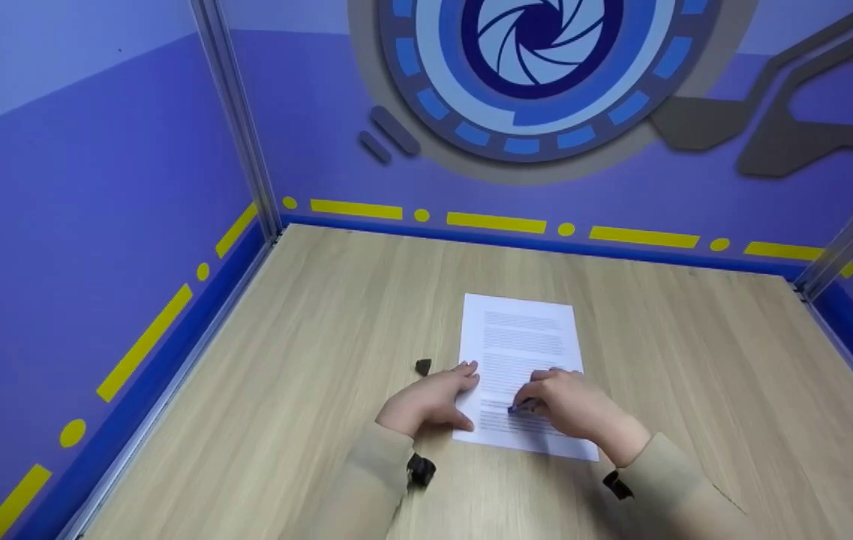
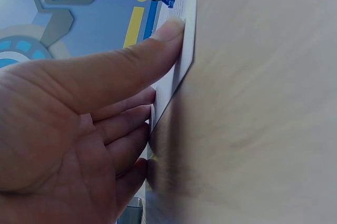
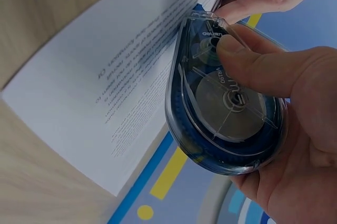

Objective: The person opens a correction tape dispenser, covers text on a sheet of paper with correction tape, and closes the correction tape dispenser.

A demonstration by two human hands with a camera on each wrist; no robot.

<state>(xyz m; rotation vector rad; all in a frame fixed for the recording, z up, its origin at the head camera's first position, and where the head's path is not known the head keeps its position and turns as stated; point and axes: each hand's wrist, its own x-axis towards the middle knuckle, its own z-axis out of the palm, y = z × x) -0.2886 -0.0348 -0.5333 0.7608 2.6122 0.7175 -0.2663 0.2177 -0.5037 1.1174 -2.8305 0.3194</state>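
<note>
A printed sheet of paper (image 1: 520,304) lies on the wooden table. My right hand (image 1: 572,405) grips a clear and dark-blue correction tape dispenser (image 3: 226,113), thumb on its side. The dispenser's blue tip (image 3: 198,8) points down at the printed lines in the lower part of the sheet. My left hand (image 1: 434,401) rests at the sheet's left edge, its thumb (image 2: 169,29) pressing on the paper and its fingers spread along the margin.
A small dark piece (image 1: 423,367) lies on the table (image 1: 306,360) just left of the left hand. Blue-purple printed walls (image 1: 306,135) with yellow dashes stand behind and at both sides. Black straps (image 1: 421,471) sit at the wrists.
</note>
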